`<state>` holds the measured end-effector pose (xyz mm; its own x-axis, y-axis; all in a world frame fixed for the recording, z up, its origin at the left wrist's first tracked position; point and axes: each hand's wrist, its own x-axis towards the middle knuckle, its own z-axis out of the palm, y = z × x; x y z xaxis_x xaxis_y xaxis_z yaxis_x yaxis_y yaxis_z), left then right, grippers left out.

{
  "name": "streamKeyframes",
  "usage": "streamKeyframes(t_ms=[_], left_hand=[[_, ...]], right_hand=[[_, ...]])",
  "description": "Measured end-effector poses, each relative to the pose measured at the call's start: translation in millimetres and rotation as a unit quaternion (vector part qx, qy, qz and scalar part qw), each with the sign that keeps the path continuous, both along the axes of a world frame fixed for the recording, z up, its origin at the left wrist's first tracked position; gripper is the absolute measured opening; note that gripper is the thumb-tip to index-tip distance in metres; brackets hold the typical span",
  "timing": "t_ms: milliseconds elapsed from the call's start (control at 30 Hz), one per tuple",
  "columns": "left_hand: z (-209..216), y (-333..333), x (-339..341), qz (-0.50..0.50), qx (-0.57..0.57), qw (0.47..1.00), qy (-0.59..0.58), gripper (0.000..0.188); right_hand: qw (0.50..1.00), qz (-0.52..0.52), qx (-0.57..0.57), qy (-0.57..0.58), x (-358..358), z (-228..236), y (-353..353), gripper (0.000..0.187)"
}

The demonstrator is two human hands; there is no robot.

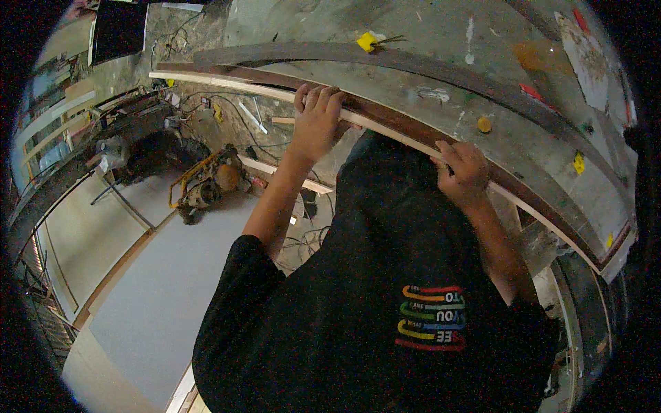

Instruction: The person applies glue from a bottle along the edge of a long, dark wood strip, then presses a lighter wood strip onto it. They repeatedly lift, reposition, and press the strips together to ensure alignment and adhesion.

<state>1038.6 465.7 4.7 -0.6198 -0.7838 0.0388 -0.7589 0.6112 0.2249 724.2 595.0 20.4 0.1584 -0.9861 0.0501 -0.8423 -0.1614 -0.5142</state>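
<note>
A long brown wooden board with a pale near edge runs across the work surface, from the upper left down to the right. My left hand grips it near the middle, fingers bent over the top and pale edge. Farther right, my right hand is closed over the same edge, its fingers curled on the board. At the board's right end a short dark strip meets it at a corner. The undersides of both hands are hidden.
Beyond the board, the grey work surface carries a yellow block, a round yellow-brown disc and a red object. A dirty power tool with an orange part rests left on a pale panel. Cables lie below.
</note>
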Motion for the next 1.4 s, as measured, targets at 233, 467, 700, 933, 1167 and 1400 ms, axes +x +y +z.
streamKeyframes(t_ms=[233, 467, 700, 933, 1167, 1400], left_hand=[[3.3, -5.2, -1.0, -0.013, 0.026, 1.000, -0.004, 0.057], [-3.8, -6.0, 3.3, -0.016, 0.029, 0.999, 0.005, 0.059], [-12.4, -3.2, 6.6, 0.001, 0.054, 0.999, 0.000, 0.060], [-12.1, -37.1, 64.3, -0.036, -0.034, 0.999, -0.003, 0.048], [-13.0, -59.0, 100.0, -0.033, -0.051, 0.998, 0.000, 0.046], [-9.9, -61.3, 105.9, 0.038, -0.111, 0.993, 0.012, 0.055]], right_hand=[[1.000, -0.013, -0.002, -0.011, 2.2, 2.9, -2.6, 0.035], [0.999, -0.022, -0.002, 0.024, 4.4, 0.1, 0.7, 0.038], [0.999, -0.033, 0.031, 0.024, 5.0, -0.2, 2.8, 0.037], [0.998, -0.062, 0.009, 0.029, 17.0, 9.9, -0.9, 0.038], [0.997, -0.068, 0.018, 0.043, 19.9, 5.9, 1.9, 0.035], [0.992, -0.059, 0.078, 0.080, 36.6, 22.2, -13.9, 0.044]])
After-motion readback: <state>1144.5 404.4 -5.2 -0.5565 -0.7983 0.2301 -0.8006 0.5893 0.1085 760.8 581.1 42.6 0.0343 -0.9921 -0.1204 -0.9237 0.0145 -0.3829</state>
